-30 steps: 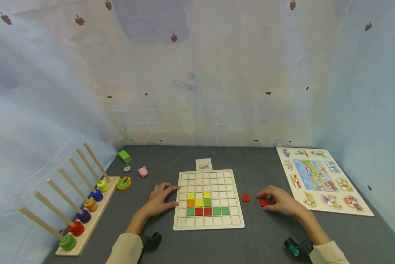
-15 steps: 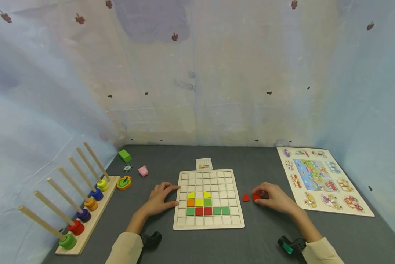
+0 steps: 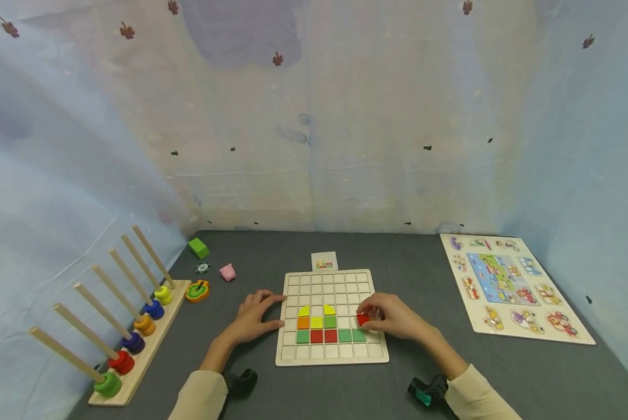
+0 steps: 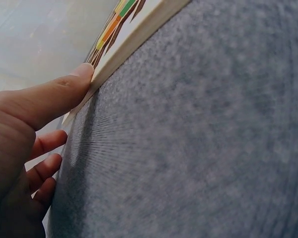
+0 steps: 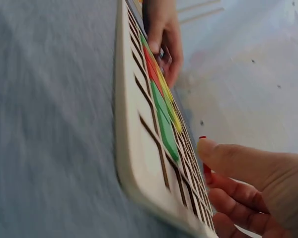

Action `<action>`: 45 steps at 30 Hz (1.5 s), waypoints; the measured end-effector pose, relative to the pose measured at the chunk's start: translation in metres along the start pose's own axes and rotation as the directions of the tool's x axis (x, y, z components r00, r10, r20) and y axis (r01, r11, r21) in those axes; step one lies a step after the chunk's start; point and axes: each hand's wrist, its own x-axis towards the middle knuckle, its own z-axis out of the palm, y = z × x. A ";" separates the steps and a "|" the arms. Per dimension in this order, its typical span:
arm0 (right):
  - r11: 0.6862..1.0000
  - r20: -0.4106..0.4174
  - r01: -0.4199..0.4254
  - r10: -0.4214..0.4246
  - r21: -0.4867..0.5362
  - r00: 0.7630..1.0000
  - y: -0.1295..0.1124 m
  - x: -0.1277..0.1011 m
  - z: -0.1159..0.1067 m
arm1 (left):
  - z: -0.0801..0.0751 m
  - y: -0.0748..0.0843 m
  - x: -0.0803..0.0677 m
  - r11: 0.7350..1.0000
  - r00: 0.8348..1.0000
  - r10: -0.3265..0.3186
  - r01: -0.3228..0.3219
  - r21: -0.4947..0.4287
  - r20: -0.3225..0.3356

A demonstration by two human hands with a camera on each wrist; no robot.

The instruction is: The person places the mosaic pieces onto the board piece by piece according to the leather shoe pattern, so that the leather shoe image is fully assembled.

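Currently right hand (image 3: 393, 318) pinches red tile (image 3: 363, 319) over right part of grid board (image 3: 331, 357), directly above green row; left hand (image 3: 253, 318), fingers relaxed, braces board's left edge.

Grid board (image 3: 332, 356) between peg rack (image 3: 135, 367) and puzzle (image 3: 508, 280)

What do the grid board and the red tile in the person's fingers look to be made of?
The grid board looks like pale, unpainted wood with a matte finish: its thick light rim and raised dividers show in the right wrist view. The red tile, pinched by the right hand, seems painted wood, evenly coloured; it could be plastic.
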 end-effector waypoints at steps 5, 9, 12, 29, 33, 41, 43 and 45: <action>1.000 -0.024 0.005 -0.005 0.008 1.000 -0.006 0.010 0.017 | 0.001 0.000 0.000 1.000 1.000 0.001 -0.001 -0.002 0.001; 1.000 -0.063 0.013 -0.013 0.005 0.998 -0.004 0.012 0.029 | 0.000 0.000 0.000 1.000 1.000 -0.002 0.002 -0.005 0.000; 0.999 -0.102 0.039 -0.040 -0.016 0.994 -0.003 0.012 0.037 | 0.000 0.000 0.000 1.000 1.000 -0.004 0.004 -0.003 0.000; 0.999 -0.102 0.053 -0.053 -0.006 0.993 -0.007 0.015 0.039 | 0.000 -0.001 -0.001 1.000 1.000 0.002 -0.002 0.001 -0.006; 0.998 -0.110 0.059 -0.061 -0.014 0.992 -0.007 0.017 0.039 | 0.000 -0.001 -0.001 1.000 1.000 0.002 -0.002 0.002 -0.003; 0.997 -0.120 0.058 -0.064 -0.054 0.991 -0.006 0.018 0.032 | -0.001 0.000 0.000 1.000 1.000 -0.002 0.002 -0.003 0.007; 0.997 -0.135 0.036 -0.044 -0.065 0.990 -0.003 0.016 0.025 | 0.000 0.000 0.000 1.000 1.000 -0.002 0.002 0.000 0.003; 0.997 -0.157 0.007 -0.020 -0.078 0.987 0.001 0.013 0.017 | 0.000 0.000 0.001 1.000 1.000 -0.003 0.003 0.001 0.007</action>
